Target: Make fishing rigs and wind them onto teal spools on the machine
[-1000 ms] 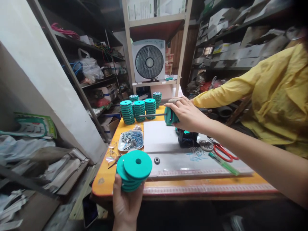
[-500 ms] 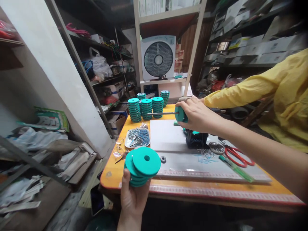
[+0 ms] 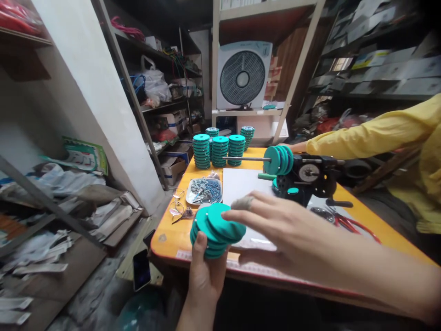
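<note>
My left hand [image 3: 206,276] is closed around the underside of a fanned stack of teal plastic discs [image 3: 213,230], held at the near edge of the orange table [image 3: 168,240]. My right hand [image 3: 285,234] reaches across from the right with fingers stretched out. Its fingertips, one with a grey cover, rest on the top disc. Farther back, three teal discs [image 3: 280,159] sit on a thin metal rod sticking out of a black hand-crank machine [image 3: 310,177].
Another person's yellow sleeve [image 3: 372,133] reaches in behind the machine. Several stacks of teal discs [image 3: 220,149] stand at the table's far end. A tray of small metal parts [image 3: 204,191], eyeglasses [image 3: 177,207], a white sheet [image 3: 241,184] and red scissors [image 3: 347,223] lie on the table. A fan [image 3: 243,76] stands behind, and a phone [image 3: 141,269] lies below the table.
My right hand left the discs on the rod and came back to the stack in my left hand. The view shifted left, so the table sits further right in frame.
</note>
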A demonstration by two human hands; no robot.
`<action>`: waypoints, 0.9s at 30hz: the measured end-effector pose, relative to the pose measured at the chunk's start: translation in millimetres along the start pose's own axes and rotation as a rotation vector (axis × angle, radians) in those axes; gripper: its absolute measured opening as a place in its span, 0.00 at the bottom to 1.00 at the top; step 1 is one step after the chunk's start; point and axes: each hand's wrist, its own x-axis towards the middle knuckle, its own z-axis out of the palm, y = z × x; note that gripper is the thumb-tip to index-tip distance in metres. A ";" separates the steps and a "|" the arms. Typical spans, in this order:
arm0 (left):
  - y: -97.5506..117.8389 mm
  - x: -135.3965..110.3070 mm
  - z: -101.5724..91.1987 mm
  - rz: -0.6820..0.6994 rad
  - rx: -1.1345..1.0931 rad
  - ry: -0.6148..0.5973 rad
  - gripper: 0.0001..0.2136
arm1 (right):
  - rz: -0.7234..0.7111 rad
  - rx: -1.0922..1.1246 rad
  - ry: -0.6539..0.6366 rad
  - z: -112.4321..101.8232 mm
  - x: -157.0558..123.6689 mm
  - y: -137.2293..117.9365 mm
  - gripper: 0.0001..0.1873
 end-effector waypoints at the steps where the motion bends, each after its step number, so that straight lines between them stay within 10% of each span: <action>1: -0.7 -1.1 1.5 0.000 0.010 -0.017 0.18 | 0.001 0.004 -0.020 7.7 2.3 -4.9 0.22; 9: 10.4 -1.4 -0.9 0.034 0.002 0.080 0.19 | 0.175 0.244 -0.004 9.9 30.6 17.3 0.19; 16: 26.8 -2.4 -4.3 0.007 -0.112 0.263 0.13 | 0.008 -0.286 0.204 -11.9 91.4 81.2 0.12; 27: 39.6 1.9 -16.8 -0.005 -0.197 0.144 0.09 | -0.140 -0.547 -0.142 0.2 104.5 110.6 0.12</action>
